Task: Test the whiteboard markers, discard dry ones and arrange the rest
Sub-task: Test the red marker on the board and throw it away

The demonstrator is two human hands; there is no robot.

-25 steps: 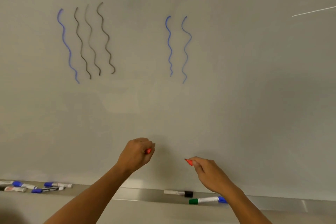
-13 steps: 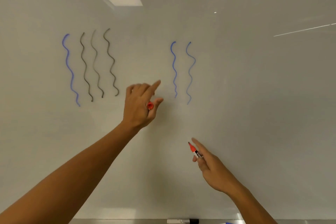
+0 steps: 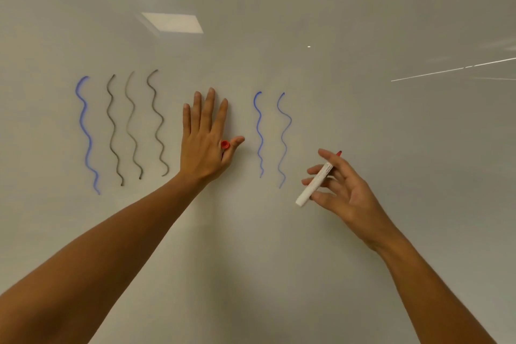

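My left hand (image 3: 203,142) lies flat against the whiteboard (image 3: 377,134), fingers straight and pointing up, between the black and blue test lines. A red marker cap (image 3: 225,144) is pinched between its thumb and the side of the hand. My right hand (image 3: 349,193) holds an uncapped marker (image 3: 315,184) with a white barrel. Its red tip (image 3: 339,153) points up and to the right, close to the board, just right of the two thin blue wavy lines (image 3: 259,134).
On the board's left part there are a thick blue wavy line (image 3: 83,131) and three black wavy lines (image 3: 131,126). Ceiling lights reflect in the board near the top (image 3: 173,22). The board's right side carries no marks.
The view has tilted up and the marker tray has left the frame. My left hand rose and spread flat on the board. My right hand lifted the marker up beside the blue lines.
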